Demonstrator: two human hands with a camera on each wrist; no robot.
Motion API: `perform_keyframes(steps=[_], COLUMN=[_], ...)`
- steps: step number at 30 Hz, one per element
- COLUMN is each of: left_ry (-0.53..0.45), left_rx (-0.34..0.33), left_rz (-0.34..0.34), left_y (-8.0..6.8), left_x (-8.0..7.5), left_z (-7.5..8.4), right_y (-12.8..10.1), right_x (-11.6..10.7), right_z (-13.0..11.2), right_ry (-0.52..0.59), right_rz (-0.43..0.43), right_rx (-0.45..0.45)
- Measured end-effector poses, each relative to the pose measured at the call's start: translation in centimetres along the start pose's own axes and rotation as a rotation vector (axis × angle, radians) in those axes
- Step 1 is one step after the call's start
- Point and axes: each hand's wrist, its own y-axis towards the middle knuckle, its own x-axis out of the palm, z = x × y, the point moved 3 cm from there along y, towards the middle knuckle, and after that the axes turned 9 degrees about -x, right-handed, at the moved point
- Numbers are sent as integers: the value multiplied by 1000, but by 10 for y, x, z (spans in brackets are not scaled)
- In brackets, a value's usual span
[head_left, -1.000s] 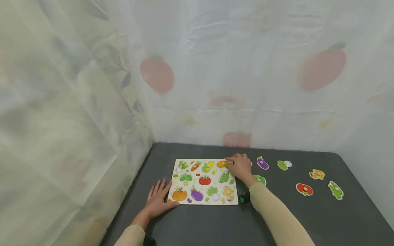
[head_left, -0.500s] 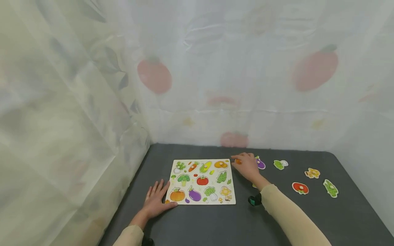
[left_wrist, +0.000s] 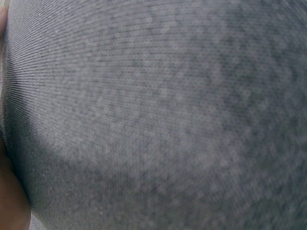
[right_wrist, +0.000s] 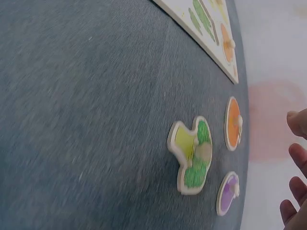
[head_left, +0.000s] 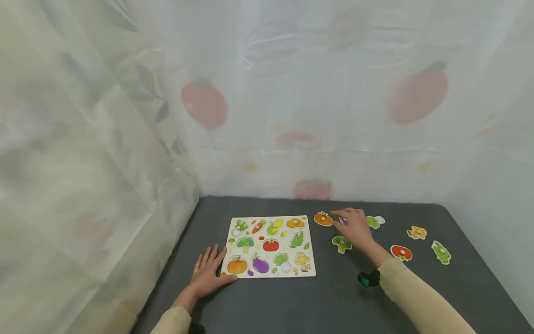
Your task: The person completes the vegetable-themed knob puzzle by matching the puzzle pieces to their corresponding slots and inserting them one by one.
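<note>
A white vegetable puzzle board [head_left: 267,255] lies on the dark table. My left hand [head_left: 208,274] rests with spread fingers at its lower left corner, the thumb along the near edge. Knobbed pieces sit along the board's far row, including a corn piece [head_left: 275,227] and a potato piece [head_left: 295,223]. My right hand [head_left: 356,229] hovers right of the board, thumb and fingers apart, holding nothing. It partly covers the purple eggplant piece [right_wrist: 228,193]. A pumpkin piece [head_left: 323,219] lies just left of its fingertips, and a broccoli piece [head_left: 342,243] lies nearer, below the hand.
Farther right on the table lie a bok choy piece [head_left: 375,221], a yellow mushroom piece [head_left: 417,232], a red tomato piece [head_left: 401,253] and a green pea-like piece [head_left: 441,252]. A pale curtain [head_left: 313,116] with fruit prints hangs behind the table and along its left side.
My right hand has moved right from the board's far right corner, passing over the pumpkin piece to the eggplant piece. My left hand stays at the board's corner. The view has shifted slightly.
</note>
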Motion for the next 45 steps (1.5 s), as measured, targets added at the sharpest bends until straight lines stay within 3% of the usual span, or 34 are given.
perform_keyframes(steps=[6,13,32,45], left_ry=[0,-45,-11,-40], left_rx=[7,28,36,69], left_rz=[10,26,19,56], left_y=[2,-2,0,-2], left_x=[4,0,1,1], left_z=[-8,-4,-4,-2], right_y=[-12,-26,-58,-70], right_x=[-6,-10,0,10], right_z=[10,16,23,26], right_ry=[-6,-15,-36,-28], right_rz=[19,24,-36,-47], right_rx=[-9,7,35,162])
